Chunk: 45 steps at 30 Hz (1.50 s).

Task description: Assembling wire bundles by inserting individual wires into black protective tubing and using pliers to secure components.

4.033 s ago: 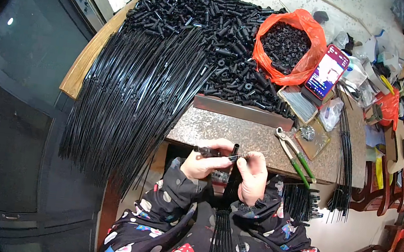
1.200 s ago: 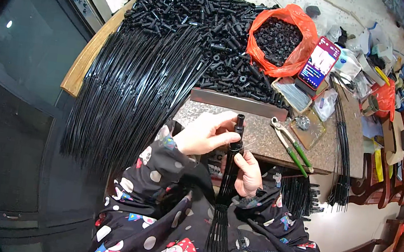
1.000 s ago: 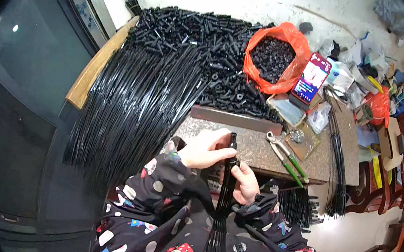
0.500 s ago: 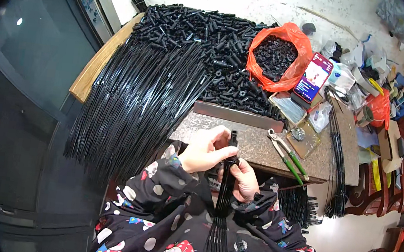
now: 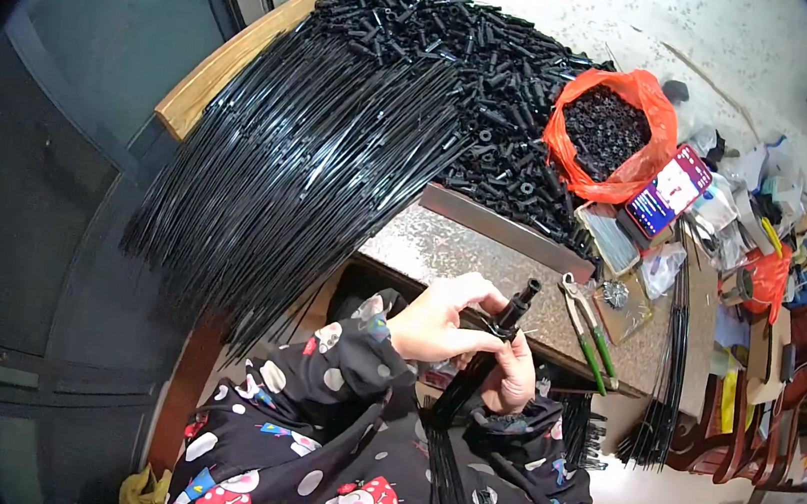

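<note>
In front of my chest, a black tubular umbrella runner [image 5: 515,311] tilts up and to the right. A bundle of thin black umbrella ribs [image 5: 449,474] hangs below it toward my lap. My left hand [image 5: 447,320] is closed around the runner's lower collar from the left, thumb stretched across it. Close against that thumb, my right hand [image 5: 512,374] pinches the top of the ribs just under the collar. A fine pale strand, perhaps wire, sticks out by the right fingertips. The collar's underside is hidden by my fingers.
Beyond my hands, a stone-topped table [image 5: 405,242] bears loose ribs [image 5: 304,159], piled black tubes [image 5: 504,93] and a metal bar [image 5: 507,232]. At right are a red bag [image 5: 667,113] of small black parts, a phone [image 5: 670,192], green-handled pincers [image 5: 590,333] and a wire coil [image 5: 615,295].
The runner has gone from nearly upright to leaning right, and both hands have moved a little right and down with it. The whole view has also shifted and turned.
</note>
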Available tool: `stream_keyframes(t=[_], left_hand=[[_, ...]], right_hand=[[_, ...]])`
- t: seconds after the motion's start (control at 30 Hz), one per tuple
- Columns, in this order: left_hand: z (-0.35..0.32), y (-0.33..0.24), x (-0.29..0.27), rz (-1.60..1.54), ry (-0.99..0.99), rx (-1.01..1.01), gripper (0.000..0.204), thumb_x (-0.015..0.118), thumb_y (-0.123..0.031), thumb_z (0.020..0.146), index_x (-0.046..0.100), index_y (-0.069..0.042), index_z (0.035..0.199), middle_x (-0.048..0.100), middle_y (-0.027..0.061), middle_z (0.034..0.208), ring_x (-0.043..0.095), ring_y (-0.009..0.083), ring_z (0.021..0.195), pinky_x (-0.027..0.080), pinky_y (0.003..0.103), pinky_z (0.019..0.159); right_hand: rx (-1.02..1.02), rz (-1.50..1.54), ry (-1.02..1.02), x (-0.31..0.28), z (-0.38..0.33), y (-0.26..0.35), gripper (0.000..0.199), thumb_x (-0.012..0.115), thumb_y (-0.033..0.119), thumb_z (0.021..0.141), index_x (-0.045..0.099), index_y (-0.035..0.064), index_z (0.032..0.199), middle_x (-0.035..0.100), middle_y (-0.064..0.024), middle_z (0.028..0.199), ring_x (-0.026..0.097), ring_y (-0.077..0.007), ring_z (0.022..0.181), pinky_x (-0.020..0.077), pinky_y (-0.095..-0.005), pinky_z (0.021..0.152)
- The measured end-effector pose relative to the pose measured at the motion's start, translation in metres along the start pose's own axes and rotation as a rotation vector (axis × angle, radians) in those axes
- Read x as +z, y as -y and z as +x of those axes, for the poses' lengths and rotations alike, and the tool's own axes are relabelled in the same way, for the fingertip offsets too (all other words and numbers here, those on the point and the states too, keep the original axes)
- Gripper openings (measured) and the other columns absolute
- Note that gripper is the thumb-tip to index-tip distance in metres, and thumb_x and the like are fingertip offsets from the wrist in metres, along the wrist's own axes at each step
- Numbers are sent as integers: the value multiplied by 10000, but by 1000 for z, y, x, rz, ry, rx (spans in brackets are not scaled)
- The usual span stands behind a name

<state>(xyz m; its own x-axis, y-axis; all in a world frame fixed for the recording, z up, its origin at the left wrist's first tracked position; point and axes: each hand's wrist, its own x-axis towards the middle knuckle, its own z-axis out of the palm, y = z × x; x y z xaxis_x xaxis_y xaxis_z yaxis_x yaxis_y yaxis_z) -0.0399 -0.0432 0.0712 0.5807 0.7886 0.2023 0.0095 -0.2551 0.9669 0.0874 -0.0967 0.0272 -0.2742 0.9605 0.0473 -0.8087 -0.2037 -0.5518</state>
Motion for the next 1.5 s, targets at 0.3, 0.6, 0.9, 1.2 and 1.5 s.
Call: stream_keyframes(t=[0.3, 0.6, 0.9, 1.2, 1.5], left_hand=[[-3, 21, 6, -494, 60, 26, 184, 528, 30, 639, 493, 25, 820, 497, 66, 803, 488, 121, 673, 395, 236, 574], [4, 28, -4, -702, 409, 433, 199, 604, 70, 511, 536, -5, 682, 523, 116, 669, 497, 238, 708, 330, 394, 777], [9, 32, 5, -851, 336, 108, 286, 586, -72, 594, 463, -8, 844, 477, 116, 888, 455, 214, 820, 303, 353, 801], [0, 7, 6, -94, -133, 97, 351, 638, -47, 569, 475, 40, 868, 521, 50, 751, 492, 111, 694, 391, 220, 641], [-2, -9, -4, -262, -75, 13, 193, 623, 33, 546, 503, 6, 695, 524, 32, 646, 502, 101, 593, 406, 212, 547]], right_hand=[[21, 9, 19, -3, -7, 1, 303, 475, 176, 727, 392, 28, 978, 500, -108, 769, 498, -209, 667, 425, -320, 619], [227, -206, 314, -9, -12, 0, 160, 531, 93, 667, 505, 5, 797, 524, -56, 730, 491, -131, 680, 371, -232, 615], [-3, -261, -13, -5, -10, -5, 116, 496, 49, 690, 487, 6, 798, 516, -38, 733, 473, -122, 702, 355, -230, 665], [-726, -747, -308, 12, 10, -21, 192, 513, -49, 644, 486, -11, 830, 504, -74, 810, 466, -117, 757, 370, -224, 666], [-507, -826, -196, 28, -2, 0, 147, 563, -31, 625, 526, -29, 767, 548, -77, 749, 510, -119, 698, 401, -222, 617]])
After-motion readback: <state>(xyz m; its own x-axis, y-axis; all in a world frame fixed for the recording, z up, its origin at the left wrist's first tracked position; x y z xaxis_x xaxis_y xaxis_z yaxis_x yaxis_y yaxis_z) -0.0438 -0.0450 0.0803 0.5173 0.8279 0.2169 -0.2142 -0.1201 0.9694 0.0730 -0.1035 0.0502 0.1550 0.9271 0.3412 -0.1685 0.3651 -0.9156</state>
